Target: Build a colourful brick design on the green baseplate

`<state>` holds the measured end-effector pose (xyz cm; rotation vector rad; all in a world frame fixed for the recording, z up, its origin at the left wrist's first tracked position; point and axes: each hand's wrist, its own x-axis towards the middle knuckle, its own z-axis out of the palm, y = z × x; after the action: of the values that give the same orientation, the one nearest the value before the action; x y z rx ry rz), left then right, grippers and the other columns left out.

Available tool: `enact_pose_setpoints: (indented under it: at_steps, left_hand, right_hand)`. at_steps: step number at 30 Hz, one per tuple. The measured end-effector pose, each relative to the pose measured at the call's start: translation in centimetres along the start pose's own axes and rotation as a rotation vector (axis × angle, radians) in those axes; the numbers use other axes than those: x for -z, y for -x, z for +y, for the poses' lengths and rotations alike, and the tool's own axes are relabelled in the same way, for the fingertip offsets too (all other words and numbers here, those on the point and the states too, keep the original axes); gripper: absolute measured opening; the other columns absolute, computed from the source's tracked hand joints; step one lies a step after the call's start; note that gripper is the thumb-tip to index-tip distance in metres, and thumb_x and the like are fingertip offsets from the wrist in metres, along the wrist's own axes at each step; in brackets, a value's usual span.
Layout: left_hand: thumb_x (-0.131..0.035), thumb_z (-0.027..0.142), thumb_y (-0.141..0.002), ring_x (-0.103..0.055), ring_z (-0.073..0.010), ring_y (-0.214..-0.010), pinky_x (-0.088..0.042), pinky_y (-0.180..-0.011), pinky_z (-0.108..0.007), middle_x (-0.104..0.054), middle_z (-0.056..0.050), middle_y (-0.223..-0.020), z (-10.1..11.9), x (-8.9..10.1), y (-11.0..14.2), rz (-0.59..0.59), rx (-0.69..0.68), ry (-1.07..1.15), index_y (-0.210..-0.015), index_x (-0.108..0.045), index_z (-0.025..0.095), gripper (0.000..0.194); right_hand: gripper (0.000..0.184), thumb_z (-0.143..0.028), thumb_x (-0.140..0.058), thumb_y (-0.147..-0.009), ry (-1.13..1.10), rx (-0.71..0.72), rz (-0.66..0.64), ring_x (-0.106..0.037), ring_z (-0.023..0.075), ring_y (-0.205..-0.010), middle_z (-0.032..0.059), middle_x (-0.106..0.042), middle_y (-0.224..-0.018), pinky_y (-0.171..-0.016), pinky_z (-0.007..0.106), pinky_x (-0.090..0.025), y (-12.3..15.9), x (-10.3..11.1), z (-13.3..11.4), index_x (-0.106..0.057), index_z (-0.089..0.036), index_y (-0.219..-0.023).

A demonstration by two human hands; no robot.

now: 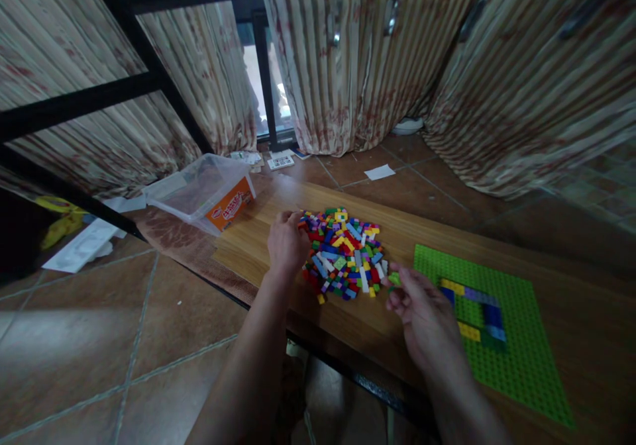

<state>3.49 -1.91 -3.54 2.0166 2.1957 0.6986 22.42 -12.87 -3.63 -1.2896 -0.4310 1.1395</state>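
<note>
My left hand [288,243] is at the left edge of a heap of mixed toy building bricks [342,253]. Its fingers curl in against the bricks, and whatever they grip is hidden. Between the thumb and fingers of my right hand [420,306] is a green building brick [394,278], just off the heap's right side. To the right of that hand lies a green studded baseplate [527,359]. Yellow, blue and purple bricks on it form a rough rectangular outline, including a dark blue stretch [491,318]; my right hand covers part of the left side.
The wooden board [387,206] carries heap and baseplate. A clear plastic tub [199,187] with an orange label stands at its left end. Papers [380,172] lie on the tiled floor [189,339]. Black metal bars [163,87] and striped curtains [358,67] rise behind.
</note>
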Motion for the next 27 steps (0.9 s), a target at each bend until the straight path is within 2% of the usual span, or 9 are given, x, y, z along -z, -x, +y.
enact_pose_setpoints:
  at_steps: [6,14,23,27]
  left_hand:
    - [-0.042,0.018,-0.090,-0.058,-0.0232,-0.110,-0.046,-0.092,-0.032,-0.063,-0.007,-0.119,0.31,-1.26,-0.46,-0.035,-0.006,-0.020,-0.112,-0.068,0.023,0.035]
    - [-0.045,0.019,-0.088,-0.059,-0.0227,-0.105,-0.045,-0.089,-0.031,-0.067,-0.007,-0.108,0.06,-0.73,-0.42,-0.060,-0.004,-0.048,-0.102,-0.066,0.022,0.026]
    - [-0.050,0.025,-0.085,-0.060,-0.0276,-0.101,-0.047,-0.086,-0.036,-0.072,-0.009,-0.102,-0.22,-0.71,-0.45,-0.032,0.047,-0.037,-0.113,-0.067,0.022,0.033]
    - [-0.050,0.029,-0.087,-0.061,-0.0256,-0.102,-0.046,-0.089,-0.035,-0.073,-0.009,-0.099,-0.02,-0.49,-0.61,0.002,0.102,0.095,-0.111,-0.069,0.022,0.031]
  right_hand:
    - [0.035,-0.040,-0.080,-0.063,-0.047,-0.033,-0.041,-0.056,0.0099,-0.059,-0.0003,-0.067,-0.076,-0.057,0.024,-0.048,-0.13,0.28,0.30,-0.073,-0.019,-0.091]
    - [0.033,-0.039,-0.078,-0.064,-0.045,-0.043,-0.064,-0.057,0.0112,-0.061,-0.0007,-0.065,-0.073,-0.057,0.025,-0.049,-0.22,0.41,0.24,-0.072,-0.020,-0.090]
    - [0.035,-0.040,-0.081,-0.060,-0.063,-0.061,-0.061,-0.055,0.0106,-0.059,-0.0005,-0.066,-0.073,-0.056,0.025,-0.047,-0.26,0.33,0.11,-0.073,-0.019,-0.086]
    - [0.035,-0.042,-0.081,-0.060,-0.041,-0.053,-0.061,-0.055,0.0111,-0.059,-0.0008,-0.065,-0.070,-0.055,0.025,-0.047,-0.25,0.26,0.17,-0.073,-0.019,-0.086]
